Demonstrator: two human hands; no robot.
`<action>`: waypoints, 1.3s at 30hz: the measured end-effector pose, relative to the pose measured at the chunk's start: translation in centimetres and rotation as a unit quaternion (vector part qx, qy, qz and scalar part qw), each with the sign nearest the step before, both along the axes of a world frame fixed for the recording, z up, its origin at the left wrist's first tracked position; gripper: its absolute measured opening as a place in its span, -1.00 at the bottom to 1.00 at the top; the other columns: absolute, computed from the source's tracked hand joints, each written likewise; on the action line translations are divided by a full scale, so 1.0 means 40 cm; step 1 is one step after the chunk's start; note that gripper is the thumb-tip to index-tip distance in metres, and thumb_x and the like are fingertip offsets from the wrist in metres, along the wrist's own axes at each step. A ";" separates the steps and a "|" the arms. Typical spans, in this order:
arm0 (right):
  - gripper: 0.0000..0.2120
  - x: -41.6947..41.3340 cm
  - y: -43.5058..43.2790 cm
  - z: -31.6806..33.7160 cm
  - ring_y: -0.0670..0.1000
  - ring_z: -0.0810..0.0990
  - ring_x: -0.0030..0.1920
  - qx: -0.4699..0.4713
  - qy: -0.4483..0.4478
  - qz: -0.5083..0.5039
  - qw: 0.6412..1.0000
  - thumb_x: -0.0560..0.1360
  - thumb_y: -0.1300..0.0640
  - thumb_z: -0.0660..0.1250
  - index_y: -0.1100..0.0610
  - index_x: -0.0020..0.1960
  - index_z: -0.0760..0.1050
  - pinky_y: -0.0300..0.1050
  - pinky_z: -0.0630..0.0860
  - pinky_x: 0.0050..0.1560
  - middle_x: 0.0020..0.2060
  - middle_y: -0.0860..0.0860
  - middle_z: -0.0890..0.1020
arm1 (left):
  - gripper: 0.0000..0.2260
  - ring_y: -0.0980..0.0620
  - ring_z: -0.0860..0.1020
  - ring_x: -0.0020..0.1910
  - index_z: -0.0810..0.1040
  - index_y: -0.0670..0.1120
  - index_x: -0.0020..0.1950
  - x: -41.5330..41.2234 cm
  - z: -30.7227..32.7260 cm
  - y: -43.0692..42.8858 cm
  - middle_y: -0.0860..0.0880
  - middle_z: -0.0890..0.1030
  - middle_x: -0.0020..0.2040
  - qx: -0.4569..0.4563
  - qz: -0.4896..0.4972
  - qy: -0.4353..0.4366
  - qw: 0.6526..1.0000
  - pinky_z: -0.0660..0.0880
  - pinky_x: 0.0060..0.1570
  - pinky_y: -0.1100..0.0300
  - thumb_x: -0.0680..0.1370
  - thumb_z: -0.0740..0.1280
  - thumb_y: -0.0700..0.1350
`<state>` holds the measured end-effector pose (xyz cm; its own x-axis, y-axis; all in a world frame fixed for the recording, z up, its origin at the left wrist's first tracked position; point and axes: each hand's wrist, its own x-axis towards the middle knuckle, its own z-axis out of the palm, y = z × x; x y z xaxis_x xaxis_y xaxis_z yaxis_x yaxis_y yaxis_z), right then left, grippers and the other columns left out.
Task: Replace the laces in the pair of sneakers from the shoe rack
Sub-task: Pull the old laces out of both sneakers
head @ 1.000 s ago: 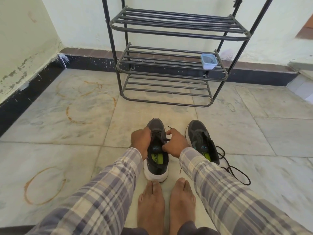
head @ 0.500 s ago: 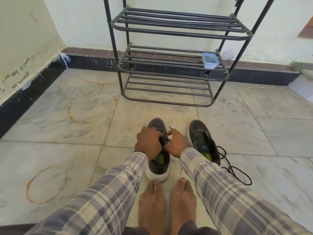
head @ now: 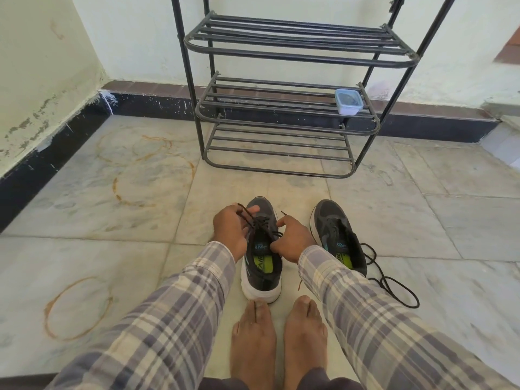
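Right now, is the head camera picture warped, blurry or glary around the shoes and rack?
Head view: wide-angle warp bows the shoe rack uprights and floor tile lines; light is soft and even, no glare; the laced sneaker and its lace look sharp.

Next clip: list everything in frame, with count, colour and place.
shoe rack: one, black, against the wall
container: one, clear-bluish, rack's middle shelf, right end
first sneaker: one, dark grey, floor between the hands
second sneaker: one, dark grey, floor to its right
threaded lace: one, black, in first sneaker
loose lace: one, black, floor beside second sneaker
rust rings: several, orange-brown, floor at left
left hand: holds threaded lace
right hand: pinches at the lacing
feet: two, bare, at first sneaker's heel
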<state>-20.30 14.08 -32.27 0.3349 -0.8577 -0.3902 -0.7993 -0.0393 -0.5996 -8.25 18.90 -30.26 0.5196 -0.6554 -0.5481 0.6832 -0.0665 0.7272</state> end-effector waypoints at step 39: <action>-0.53 -0.008 -0.001 -0.011 0.12 0.57 0.16 -0.018 0.005 0.015 1.000 0.46 0.18 0.44 0.03 0.33 0.44 -0.01 0.54 0.21 0.23 0.08 0.56 | -0.75 -0.27 0.61 0.06 0.58 -0.23 0.18 0.120 -0.097 -0.036 -0.22 0.64 0.08 0.198 0.052 -0.208 0.956 0.57 0.06 -0.09 0.54 0.25 -0.25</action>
<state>-20.61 14.06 -32.70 0.3568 -0.8605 -0.3636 -0.8035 -0.0841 -0.5894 -3.43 17.47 -34.14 0.7983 -0.3720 -0.4736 0.3575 -0.3402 0.8697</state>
